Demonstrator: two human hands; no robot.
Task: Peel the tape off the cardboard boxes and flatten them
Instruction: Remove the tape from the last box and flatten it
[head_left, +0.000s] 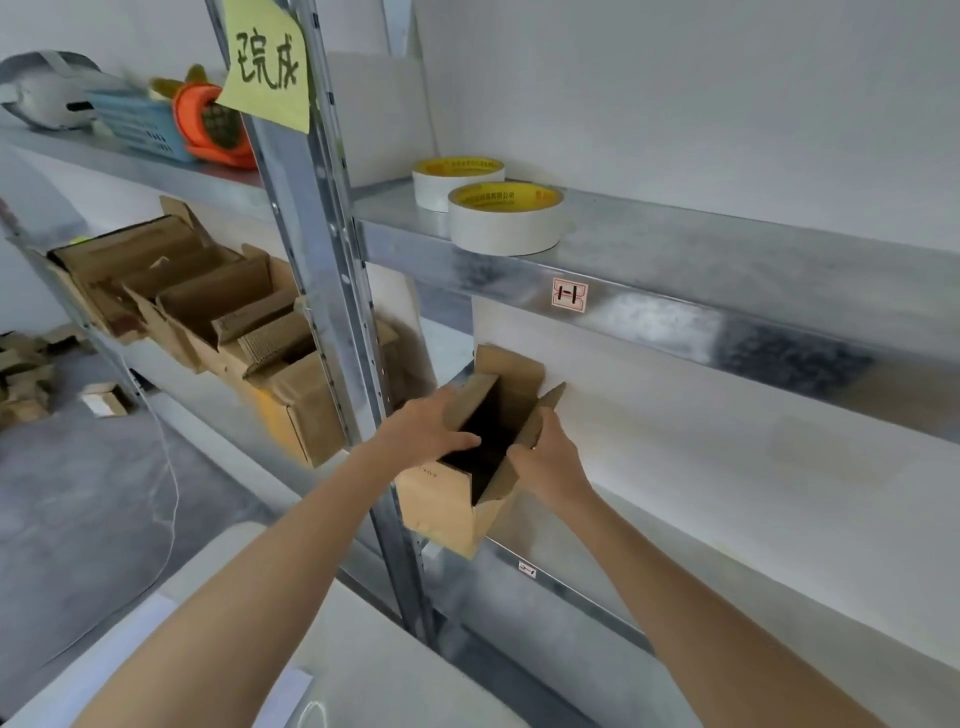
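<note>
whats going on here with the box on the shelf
A person has both hands on an open cardboard box standing on a metal shelf. The left hand rests across its left rim; the right hand grips the right flap. The box is not yet flattened. Two tape rolls sit on the shelf above.
</note>
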